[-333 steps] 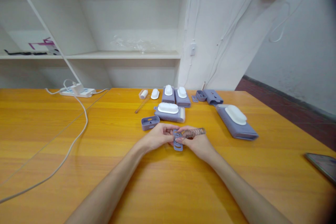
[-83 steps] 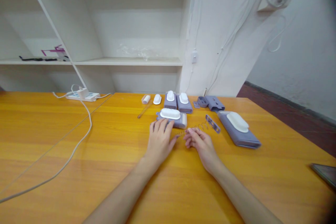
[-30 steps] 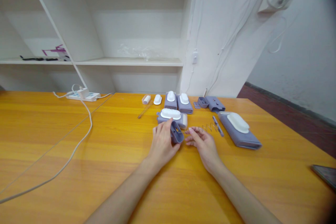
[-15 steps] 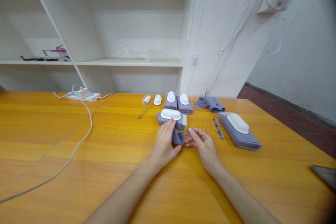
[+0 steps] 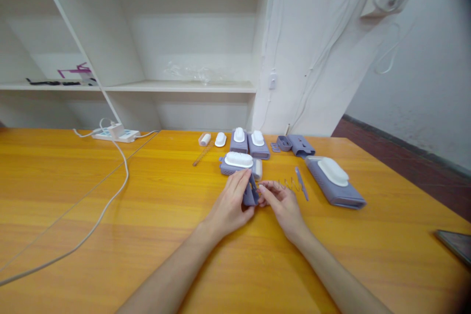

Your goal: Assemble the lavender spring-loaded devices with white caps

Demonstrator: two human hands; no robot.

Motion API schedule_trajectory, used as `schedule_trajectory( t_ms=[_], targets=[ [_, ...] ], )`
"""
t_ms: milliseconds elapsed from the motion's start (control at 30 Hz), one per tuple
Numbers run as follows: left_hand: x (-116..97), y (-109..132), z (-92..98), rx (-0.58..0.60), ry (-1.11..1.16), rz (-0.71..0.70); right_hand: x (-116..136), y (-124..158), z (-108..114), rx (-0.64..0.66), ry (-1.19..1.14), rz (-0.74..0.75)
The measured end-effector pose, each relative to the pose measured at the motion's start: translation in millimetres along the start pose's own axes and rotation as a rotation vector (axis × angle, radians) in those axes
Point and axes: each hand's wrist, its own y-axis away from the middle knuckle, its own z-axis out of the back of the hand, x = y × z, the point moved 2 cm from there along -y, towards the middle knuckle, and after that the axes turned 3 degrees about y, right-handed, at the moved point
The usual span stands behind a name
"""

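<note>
My left hand [image 5: 230, 202] grips a small purple plastic cap [image 5: 251, 192], held on its side just above the orange table [image 5: 110, 235]. My right hand [image 5: 281, 202] pinches the near end of a long thin wire spring [image 5: 285, 185] right against the cap's open face. The spring stretches away to the right, and a narrow purple plate [image 5: 301, 183] hangs on its far end. Just behind my hands lies a purple housing with a white brush top [image 5: 239, 162].
More purple housings with white tops [image 5: 248, 141] and a larger one [image 5: 333, 180] lie at the back and right. A second spring [image 5: 201, 155], a white roller [image 5: 205, 139], a power strip [image 5: 112, 133] with its cable [image 5: 91, 216], and a dark flat device [image 5: 456, 244] also lie on the table.
My left hand picked the purple cap off the table and turned it sideways. My right hand drew the spring's end leftward to the cap, dragging the purple plate with it.
</note>
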Motion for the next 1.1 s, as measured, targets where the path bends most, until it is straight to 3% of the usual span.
schedule_trajectory(
  t_ms=[467,1100],
  targets=[
    [-1.6,-0.2,-0.2,0.000,-0.006,0.018,0.9,-1.8,-1.6,-0.072,0.036,0.020],
    [-3.2,0.7,-1.2,-0.012,-0.001,-0.045,-2.2,-3.4,1.4,0.032,0.075,-0.046]
  ],
)
